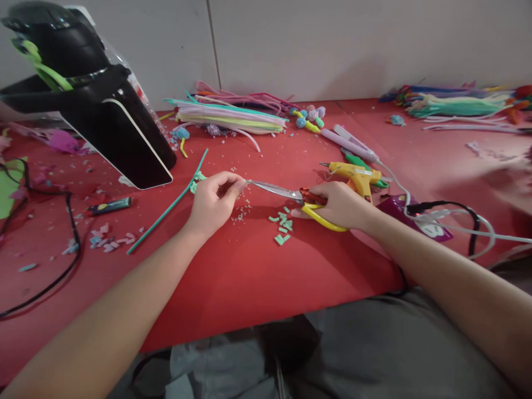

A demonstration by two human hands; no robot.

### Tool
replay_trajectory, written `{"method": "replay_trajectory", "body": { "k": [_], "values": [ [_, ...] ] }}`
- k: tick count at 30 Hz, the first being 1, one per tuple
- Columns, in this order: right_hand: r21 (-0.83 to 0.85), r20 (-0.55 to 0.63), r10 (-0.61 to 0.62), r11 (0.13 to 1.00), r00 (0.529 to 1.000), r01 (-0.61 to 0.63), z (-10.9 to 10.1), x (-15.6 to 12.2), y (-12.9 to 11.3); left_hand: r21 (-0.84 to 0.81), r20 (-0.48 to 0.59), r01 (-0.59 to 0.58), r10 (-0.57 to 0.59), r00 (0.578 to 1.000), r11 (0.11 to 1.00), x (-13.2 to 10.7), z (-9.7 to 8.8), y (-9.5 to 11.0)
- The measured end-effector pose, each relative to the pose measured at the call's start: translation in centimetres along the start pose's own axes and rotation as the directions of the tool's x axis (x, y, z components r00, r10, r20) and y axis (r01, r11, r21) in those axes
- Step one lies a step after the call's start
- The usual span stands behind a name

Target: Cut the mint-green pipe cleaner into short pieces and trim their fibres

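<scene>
My right hand (338, 205) grips a pair of scissors (276, 190) with yellow and red handles, the blades pointing left. At the blade tips, my left hand (218, 199) pinches a tiny green piece, mostly hidden by the fingers; it looks like the end of a pipe cleaner. Short cut green pieces (283, 226) lie on the table below the blades, with fine crumbs of fluff beside them. A long green pipe cleaner (168, 208) rests just left of my left hand. Small curled green bits (197, 180) sit partly behind that hand.
Pipe cleaner bundles (233, 113) lie along the wall. A yellow glue gun (353, 176), a lilac flat iron (349, 144) and a purple box (415, 219) with cables are at right. A black holder (120, 127) stands at left on the red table (233, 293).
</scene>
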State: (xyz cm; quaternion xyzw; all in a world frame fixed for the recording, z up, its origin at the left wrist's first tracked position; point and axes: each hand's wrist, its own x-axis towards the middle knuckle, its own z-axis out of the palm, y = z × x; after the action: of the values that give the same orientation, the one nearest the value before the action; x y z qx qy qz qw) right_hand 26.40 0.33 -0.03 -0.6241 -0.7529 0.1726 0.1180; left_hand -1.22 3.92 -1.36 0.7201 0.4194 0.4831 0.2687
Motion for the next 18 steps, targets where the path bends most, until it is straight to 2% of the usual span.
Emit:
{"method": "replay_trajectory", "body": {
  "k": [18],
  "values": [
    [0.025,0.008,0.045,0.999,0.999,-0.045,0.14,-0.01,-0.32,0.004,-0.012,-0.030,0.030,0.999,1.000,0.02,0.03,0.22]
  ]
}}
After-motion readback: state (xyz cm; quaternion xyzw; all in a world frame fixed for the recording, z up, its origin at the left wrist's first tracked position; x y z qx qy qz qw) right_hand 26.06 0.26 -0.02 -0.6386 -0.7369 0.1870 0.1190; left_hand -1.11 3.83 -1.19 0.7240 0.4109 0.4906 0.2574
